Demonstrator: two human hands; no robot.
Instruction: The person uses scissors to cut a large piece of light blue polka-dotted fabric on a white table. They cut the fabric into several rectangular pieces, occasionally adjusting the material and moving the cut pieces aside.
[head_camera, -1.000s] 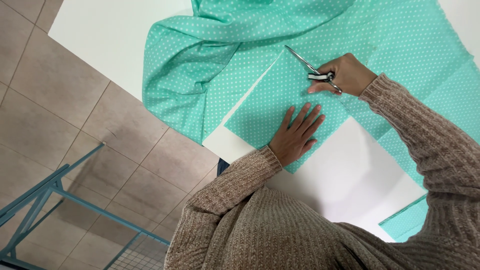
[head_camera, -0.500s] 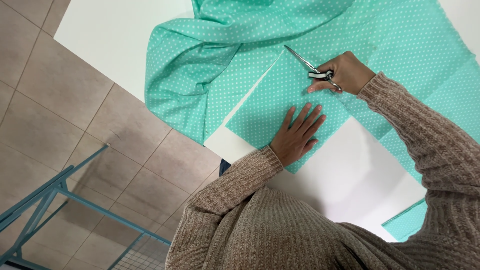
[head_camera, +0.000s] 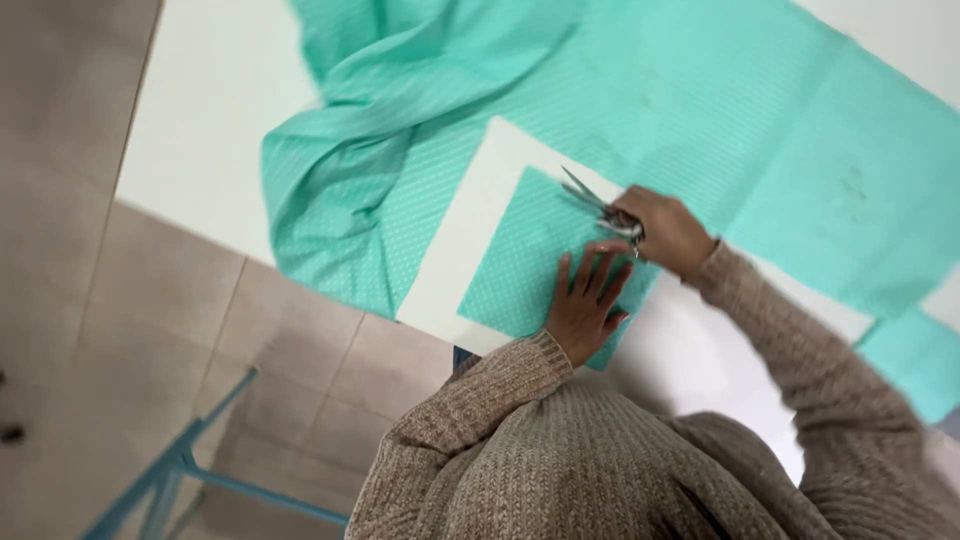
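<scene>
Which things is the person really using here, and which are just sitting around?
In use:
- scissors, held in the right hand
- cut piece of dotted green cloth, pressed flat by the left hand
- big green cloth it lies beside
- white table underneath

Just there:
- blue metal frame on the tiled floor

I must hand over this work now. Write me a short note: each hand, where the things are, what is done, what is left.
Left hand: flat on the cut green dotted piece, pressing it to the white table.
Right hand: grip closed on the scissors, blades open at the piece's far edge.
Done: the piece is mostly separate; white table shows around it.
Left: the stretch near the scissors, beside the large green fabric.
</scene>
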